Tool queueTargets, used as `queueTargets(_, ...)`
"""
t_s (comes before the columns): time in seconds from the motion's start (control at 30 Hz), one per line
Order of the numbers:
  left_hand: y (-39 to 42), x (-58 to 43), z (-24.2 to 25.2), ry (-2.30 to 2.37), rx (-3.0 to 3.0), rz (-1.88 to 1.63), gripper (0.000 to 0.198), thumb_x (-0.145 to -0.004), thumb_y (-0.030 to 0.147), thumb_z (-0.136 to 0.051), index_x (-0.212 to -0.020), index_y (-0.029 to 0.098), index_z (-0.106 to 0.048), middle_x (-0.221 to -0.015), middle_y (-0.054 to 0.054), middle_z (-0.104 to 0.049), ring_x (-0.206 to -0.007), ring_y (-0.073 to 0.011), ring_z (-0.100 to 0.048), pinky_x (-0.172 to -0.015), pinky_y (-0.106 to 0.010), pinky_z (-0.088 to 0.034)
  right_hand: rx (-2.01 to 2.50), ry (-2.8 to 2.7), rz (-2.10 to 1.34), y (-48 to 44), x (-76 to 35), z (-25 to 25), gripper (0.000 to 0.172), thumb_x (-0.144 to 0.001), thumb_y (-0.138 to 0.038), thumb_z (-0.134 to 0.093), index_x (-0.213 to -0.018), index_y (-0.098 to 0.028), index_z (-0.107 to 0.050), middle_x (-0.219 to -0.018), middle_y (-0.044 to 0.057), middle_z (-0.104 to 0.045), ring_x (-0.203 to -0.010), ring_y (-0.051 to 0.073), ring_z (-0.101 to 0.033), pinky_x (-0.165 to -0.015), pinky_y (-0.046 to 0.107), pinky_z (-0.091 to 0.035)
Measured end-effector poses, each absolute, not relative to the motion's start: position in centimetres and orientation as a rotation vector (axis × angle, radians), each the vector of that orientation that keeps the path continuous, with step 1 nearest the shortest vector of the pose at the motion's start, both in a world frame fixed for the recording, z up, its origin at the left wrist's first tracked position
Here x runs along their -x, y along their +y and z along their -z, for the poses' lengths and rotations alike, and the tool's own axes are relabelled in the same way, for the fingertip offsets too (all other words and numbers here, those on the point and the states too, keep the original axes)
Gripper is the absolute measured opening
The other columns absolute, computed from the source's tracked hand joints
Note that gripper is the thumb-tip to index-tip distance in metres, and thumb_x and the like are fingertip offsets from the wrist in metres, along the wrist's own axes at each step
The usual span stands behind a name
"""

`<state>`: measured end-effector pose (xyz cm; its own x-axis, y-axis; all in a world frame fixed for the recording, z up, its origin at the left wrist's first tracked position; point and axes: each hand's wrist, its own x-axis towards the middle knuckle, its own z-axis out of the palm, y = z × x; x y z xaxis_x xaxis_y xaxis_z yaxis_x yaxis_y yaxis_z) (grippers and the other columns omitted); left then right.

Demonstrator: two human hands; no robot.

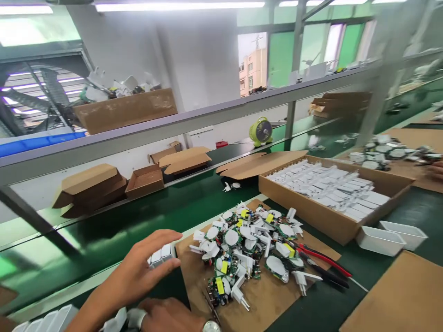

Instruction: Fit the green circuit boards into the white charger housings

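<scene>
My left hand (141,263) reaches out at the lower left, its thumb and fingers closed round a short row of white plastic cases (162,254). Below it, at the bottom edge, my right hand (169,316) is curled, with a watch on the wrist. A white plastic part (136,318) shows at its fingertips, partly cut off by the frame. To the right of both hands lies a heap of charger circuit boards (238,237) with white plug parts and yellow components, on a cardboard sheet (266,306).
Red-and-black pliers (325,265) lie right of the heap. Behind stands a cardboard tray (311,203) of white chargers, with clear plastic bins (380,240) beside it. More white cases (51,320) sit lower left. A green fan (261,131) stands beneath the shelf. Another person's hand (436,170) shows far right.
</scene>
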<state>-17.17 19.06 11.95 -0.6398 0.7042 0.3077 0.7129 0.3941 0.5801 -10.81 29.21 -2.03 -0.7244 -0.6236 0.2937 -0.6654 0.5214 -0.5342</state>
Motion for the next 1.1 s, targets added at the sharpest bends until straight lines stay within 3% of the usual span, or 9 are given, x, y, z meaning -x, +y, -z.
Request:
queueTargets(0.1, 12.8, 15.9, -11.2, -2.720, 0.911, 1.220, 0.044, -0.085, 0.055, -0.077, -0.124, 0.033, -0.078, -0.132, -0.006, -0.076, -0.117, -0.0337, -0.071, -0.104, -0.046, -0.059, -1.027, -2.658, -0.958, 29.5, 10.9, 2.0, 0.031, -0.095, -0.038, -0.071, -0.117, -0.018, -0.063, -0.107, 0.010, -0.077, -0.083, 0.026, -0.075, -0.069, 0.032, -0.058)
queueTargets(0.2, 8.6, 14.1, -8.0, -2.795, 0.661, 1.342, 0.057, -0.075, 0.056, -0.086, -0.127, 0.034, -0.077, -0.137, -0.006, -0.075, -0.122, -0.0363, -0.069, -0.106, -0.047, -0.058, -0.940, -2.570, -1.020, 30.1, 10.6, 1.6, 0.034, -0.095, -0.041, -0.070, -0.121, -0.022, -0.058, -0.101, 0.005, -0.077, -0.083, 0.023, -0.075, -0.072, 0.028, -0.055)
queueTargets(0.3, 6.9, 12.6, -3.9, -2.753, 0.532, 1.582, 0.070, -0.070, 0.053, -0.092, -0.134, 0.032, -0.072, -0.138, -0.009, -0.073, -0.127, -0.0364, -0.068, -0.109, -0.047, -0.056, -0.960, -2.559, -1.026, 30.4, 10.5, 1.3, 0.028, -0.097, -0.035, -0.067, -0.120, -0.023, -0.058, -0.109, 0.005, -0.075, -0.085, 0.022, -0.074, -0.075, 0.028, -0.055)
queueTargets(0.4, 7.0, 11.8, -0.9, -2.586, 0.373, 1.852, 0.069, -0.077, 0.061, -0.085, -0.134, 0.026, -0.068, -0.126, -0.012, -0.076, -0.117, -0.0337, -0.072, -0.103, -0.045, -0.060, -1.058, -2.508, -1.027, 30.4, 10.7, 1.1, 0.021, -0.101, -0.026, -0.062, -0.122, -0.023, -0.061, -0.126, 0.008, -0.070, -0.094, 0.020, -0.074, -0.083, 0.028, -0.057)
queueTargets(0.53, 7.5, 11.5, 0.6, -2.355, 0.216, 2.206, 0.069, -0.082, 0.070, -0.078, -0.131, 0.023, -0.064, -0.121, -0.013, -0.077, -0.118, -0.0331, -0.073, -0.102, -0.044, -0.059, -1.152, -2.453, -1.084, 30.3, 10.8, 1.0, 0.025, -0.100, -0.016, -0.060, -0.122, -0.025, -0.068, -0.128, 0.007, -0.070, -0.107, 0.022, -0.074, -0.094, 0.030, -0.058)
queueTargets(0.7, 7.6, 11.1, 0.0, -2.377, 0.279, 2.203, 0.058, -0.089, 0.071, -0.070, -0.122, 0.023, -0.070, -0.118, -0.012, -0.080, -0.112, -0.0310, -0.073, -0.100, -0.042, -0.057, -1.158, -2.462, -1.129, 30.2, 10.9, 0.8, 0.034, -0.100, -0.012, -0.060, -0.130, -0.026, -0.067, -0.128, 0.008, -0.069, -0.110, 0.021, -0.072, -0.099, 0.031, -0.058)
queueTargets(0.87, 8.3, 10.7, 0.4, -2.241, 0.212, 2.314, 0.062, -0.092, 0.072, -0.065, -0.134, 0.026, -0.063, -0.137, -0.012, -0.074, -0.128, -0.0326, -0.068, -0.111, -0.045, -0.052, -1.159, -2.478, -1.035, 30.2, 10.7, 1.1, 0.040, -0.101, -0.010, -0.055, -0.138, -0.026, -0.061, -0.136, 0.010, -0.065, -0.117, 0.021, -0.071, -0.103, 0.033, -0.059)
queueTargets(1.0, 8.8, 10.5, 1.4, -2.115, 0.206, 2.382, 0.074, -0.097, 0.066, -0.065, -0.156, 0.028, -0.040, -0.154, -0.016, -0.062, -0.139, -0.0316, -0.062, -0.114, -0.047, -0.051, -1.135, -2.533, -0.745, 30.7, 10.8, 2.2, 0.041, -0.095, -0.007, -0.054, -0.132, -0.022, -0.063, -0.163, 0.017, -0.045, -0.121, 0.028, -0.072, -0.098, 0.039, -0.064)
queueTargets(1.1, 9.0, 10.4, 1.7, -2.122, 0.200, 2.354, 0.073, -0.098, 0.066, -0.063, -0.155, 0.026, -0.041, -0.153, -0.016, -0.063, -0.139, -0.0315, -0.062, -0.114, -0.047, -0.051, -1.112, -2.512, -0.764, 30.7, 11.0, 2.5, 0.038, -0.099, -0.012, -0.056, -0.135, -0.023, -0.061, -0.163, 0.019, -0.044, -0.118, 0.028, -0.074, -0.096, 0.040, -0.065)
